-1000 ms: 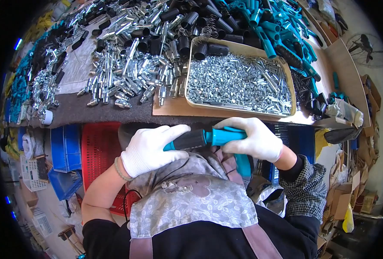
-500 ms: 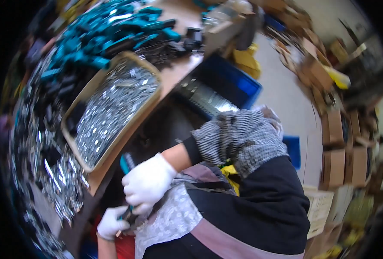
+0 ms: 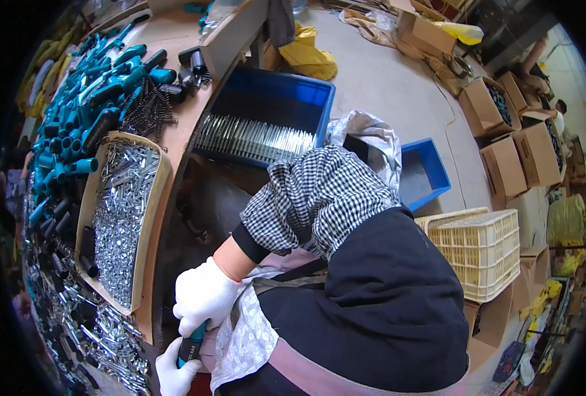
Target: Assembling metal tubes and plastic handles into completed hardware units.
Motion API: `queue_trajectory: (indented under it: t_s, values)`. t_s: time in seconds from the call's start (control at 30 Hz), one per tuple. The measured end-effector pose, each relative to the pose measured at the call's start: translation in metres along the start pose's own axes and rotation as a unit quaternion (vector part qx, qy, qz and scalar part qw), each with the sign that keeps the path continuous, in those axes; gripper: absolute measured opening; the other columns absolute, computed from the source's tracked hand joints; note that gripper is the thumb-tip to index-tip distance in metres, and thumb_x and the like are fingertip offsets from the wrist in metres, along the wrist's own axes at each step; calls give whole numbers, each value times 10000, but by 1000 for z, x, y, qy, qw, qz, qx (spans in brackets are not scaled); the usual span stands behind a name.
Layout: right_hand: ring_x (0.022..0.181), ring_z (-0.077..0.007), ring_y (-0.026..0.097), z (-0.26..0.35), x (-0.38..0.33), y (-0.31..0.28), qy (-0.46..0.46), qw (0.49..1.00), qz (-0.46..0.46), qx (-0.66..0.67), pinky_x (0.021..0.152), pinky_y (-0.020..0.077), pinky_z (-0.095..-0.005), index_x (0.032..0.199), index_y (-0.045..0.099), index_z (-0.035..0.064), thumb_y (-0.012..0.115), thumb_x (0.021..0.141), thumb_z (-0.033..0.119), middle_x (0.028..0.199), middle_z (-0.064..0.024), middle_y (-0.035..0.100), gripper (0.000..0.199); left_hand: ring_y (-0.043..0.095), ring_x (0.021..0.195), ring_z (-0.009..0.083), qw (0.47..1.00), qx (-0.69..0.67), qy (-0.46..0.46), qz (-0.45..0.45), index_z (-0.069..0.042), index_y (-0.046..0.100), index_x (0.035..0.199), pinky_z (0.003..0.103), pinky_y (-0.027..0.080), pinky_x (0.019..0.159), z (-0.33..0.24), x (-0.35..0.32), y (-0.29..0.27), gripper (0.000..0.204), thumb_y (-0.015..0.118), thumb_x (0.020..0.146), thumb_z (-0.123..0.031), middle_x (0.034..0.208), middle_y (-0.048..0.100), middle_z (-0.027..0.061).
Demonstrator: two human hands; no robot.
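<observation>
fingers [image 3: 186, 327] of the knit-gloved right hand [image 3: 205, 296] and left hand [image 3: 172, 371] wrap closed around one cylindrical black-and-teal handle [image 3: 190, 350], held near the patterned cloth apron [image 3: 246, 343] and beside the worktop [image 3: 150, 277]. there, one rectangular tray [image 3: 155, 204] holds many shiny metal bits [image 3: 120, 244]; two blue plastic bins [image 3: 326, 113] stand off to the right.

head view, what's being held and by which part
A teal-and-black handle: left hand at its black section's end, right hand around its teal section.
</observation>
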State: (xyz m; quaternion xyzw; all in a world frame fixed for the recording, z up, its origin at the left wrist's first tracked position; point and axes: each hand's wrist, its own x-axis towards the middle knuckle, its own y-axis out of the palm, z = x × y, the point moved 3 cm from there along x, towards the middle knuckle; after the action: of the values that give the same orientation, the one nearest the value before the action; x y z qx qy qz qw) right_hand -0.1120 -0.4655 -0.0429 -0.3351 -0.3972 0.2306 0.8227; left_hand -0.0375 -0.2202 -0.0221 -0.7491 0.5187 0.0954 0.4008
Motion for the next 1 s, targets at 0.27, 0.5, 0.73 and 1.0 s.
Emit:
queue_trajectory:
  t_s: [0.27, 0.5, 0.73, 1.0]
  values:
    - [756, -174, 690, -18, 10, -9, 320, 810, 12, 491, 704, 572, -314, 1123, 717, 14, 758, 808, 257, 903, -106, 731, 400, 625, 769, 395, 888, 388, 169, -183, 1, 551, 1343, 470, 503, 660, -50, -27, -16, 750, 821, 663, -162, 945, 627, 190]
    - [859, -199, 715, -20, 30, -27, 188, 944, -28, 268, 805, 568, -324, 1279, 642, 35, 751, 774, 175, 1030, -122, 727, 535, 636, 663, 278, 864, 413, 121, -261, -96, 551, 1352, 420, 500, 579, -66, -27, -34, 655, 740, 735, -204, 796, 616, 84]
    - [1189, -252, 584, -23, 57, -21, 256, 765, -72, 586, 1055, 439, -395, 1437, 449, -20, 523, 1002, 396, 1330, -186, 572, 606, 642, 648, 243, 827, 388, 98, -395, -113, 572, 942, 375, 502, 559, -31, -47, -20, 222, 691, 764, -170, 719, 584, 57]
    - [1137, -375, 609, -29, 52, -49, 172, 880, -295, 331, 1053, 415, -455, 1100, 623, -95, 320, 1069, 313, 1192, -273, 631, 509, 697, 713, 285, 884, 140, 189, -404, -104, 651, 976, 373, 546, 612, -27, -51, 13, 295, 755, 707, -166, 770, 669, 98]
